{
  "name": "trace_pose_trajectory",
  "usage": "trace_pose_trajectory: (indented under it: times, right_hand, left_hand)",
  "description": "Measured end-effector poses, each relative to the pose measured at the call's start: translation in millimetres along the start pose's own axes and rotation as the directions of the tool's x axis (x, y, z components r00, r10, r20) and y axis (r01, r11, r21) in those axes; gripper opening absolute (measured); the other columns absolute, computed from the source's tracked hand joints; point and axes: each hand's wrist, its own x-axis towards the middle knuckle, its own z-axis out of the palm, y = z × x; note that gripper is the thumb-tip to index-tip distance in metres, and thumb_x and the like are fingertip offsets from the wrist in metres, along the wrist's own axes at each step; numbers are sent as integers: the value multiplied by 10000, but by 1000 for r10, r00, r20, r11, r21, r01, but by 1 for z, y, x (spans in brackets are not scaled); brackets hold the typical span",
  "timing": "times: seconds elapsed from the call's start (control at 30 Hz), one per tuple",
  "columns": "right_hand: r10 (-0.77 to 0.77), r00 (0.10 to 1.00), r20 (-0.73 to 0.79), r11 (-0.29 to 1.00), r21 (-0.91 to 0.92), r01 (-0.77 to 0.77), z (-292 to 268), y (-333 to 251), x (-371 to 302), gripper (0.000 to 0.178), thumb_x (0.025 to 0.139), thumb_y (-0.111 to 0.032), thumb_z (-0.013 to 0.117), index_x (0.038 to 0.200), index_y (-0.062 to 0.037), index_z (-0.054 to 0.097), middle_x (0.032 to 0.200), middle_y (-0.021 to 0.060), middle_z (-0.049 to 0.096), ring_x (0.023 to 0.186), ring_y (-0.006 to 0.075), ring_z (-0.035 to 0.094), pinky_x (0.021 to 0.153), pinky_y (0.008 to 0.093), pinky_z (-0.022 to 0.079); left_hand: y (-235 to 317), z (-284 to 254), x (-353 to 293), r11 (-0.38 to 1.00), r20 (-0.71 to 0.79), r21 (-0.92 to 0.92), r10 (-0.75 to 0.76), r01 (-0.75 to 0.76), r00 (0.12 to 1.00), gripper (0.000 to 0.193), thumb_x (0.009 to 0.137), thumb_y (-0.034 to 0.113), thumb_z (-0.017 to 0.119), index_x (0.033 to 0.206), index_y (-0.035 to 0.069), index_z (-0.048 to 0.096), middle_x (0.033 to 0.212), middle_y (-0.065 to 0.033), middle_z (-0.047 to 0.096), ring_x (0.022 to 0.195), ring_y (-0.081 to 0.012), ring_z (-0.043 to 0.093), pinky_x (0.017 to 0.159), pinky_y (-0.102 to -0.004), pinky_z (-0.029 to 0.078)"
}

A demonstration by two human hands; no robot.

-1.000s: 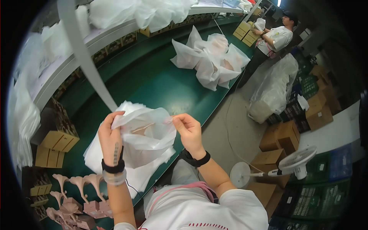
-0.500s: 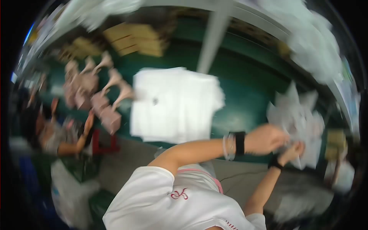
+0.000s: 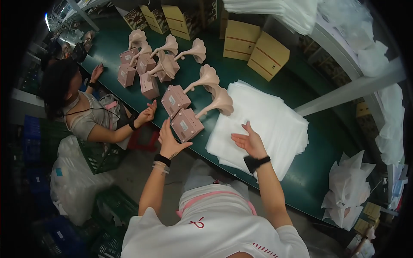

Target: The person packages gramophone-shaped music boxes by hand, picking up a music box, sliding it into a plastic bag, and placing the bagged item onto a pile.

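Observation:
Two pink gramophones with flared horns stand side by side at the table's near edge. My left hand (image 3: 171, 141) is open, thumb and fingers spread beside the square base of the nearer gramophone (image 3: 187, 125); whether a fingertip touches it I cannot tell. The farther gramophone (image 3: 175, 101) is just behind. Their horns reach over the left edge of a stack of thin white sheets (image 3: 271, 129). Over the front part of that stack is my right hand (image 3: 251, 142), open and holding nothing, its fingers stretched toward the horns.
Several more pink gramophones (image 3: 149, 84) stand farther left on the green table (image 3: 315, 178), near a seated co-worker (image 3: 99, 124). Yellow boxes (image 3: 269, 56) line the back. A grey post (image 3: 340, 95) rises behind the stack. White-wrapped bundles (image 3: 348, 189) sit at the right end.
Both hands have left the white-wrapped bundle on the right and moved left to the gramophones and sheet stack. The fingers, closed at the wrapping before, are now spread. The view has turned left.

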Motion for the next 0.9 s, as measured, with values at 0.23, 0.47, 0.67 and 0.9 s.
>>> trace_pose_trajectory:
  times: [0.23,0.47,0.67,0.9]
  right_hand:
    - [167,885,434,818,441,-370,11,-21,110,666,920,-491,408,1317,35,313,1139,278,546,1028,298,599,889,400,497]
    - [167,915,367,621,682,-387,43,9,-23,435,965,-252,351,1257,65,401,1226,256,500,953,301,630,787,349,557]
    - [-160,915,371,515,822,-244,4,104,-144,430,883,-122,542,1249,73,426,1184,202,557,1030,243,596,885,382,491]
    - [-590,641,-490,737,-2,676,11,118,-254,402,765,-23,660,1140,55,539,1096,117,602,988,203,593,869,321,466]
  left_hand:
    - [7,19,39,989,60,-106,113,-106,992,1187,500,286,848,1412,55,124,1301,-206,289,1224,-397,293,984,-488,279]
    - [-18,-15,0,910,-4,-180,379,-374,925,1096,496,246,839,1370,49,208,1287,-215,273,1200,-402,318,968,-483,302]
    - [21,5,3,654,-176,-114,728,-748,663,873,547,220,820,1281,61,374,1251,-176,366,1147,-390,387,954,-483,318]
    - [83,118,-8,616,514,-213,731,-759,449,734,689,340,722,1291,65,406,1338,-217,328,1206,-426,353,969,-510,303]
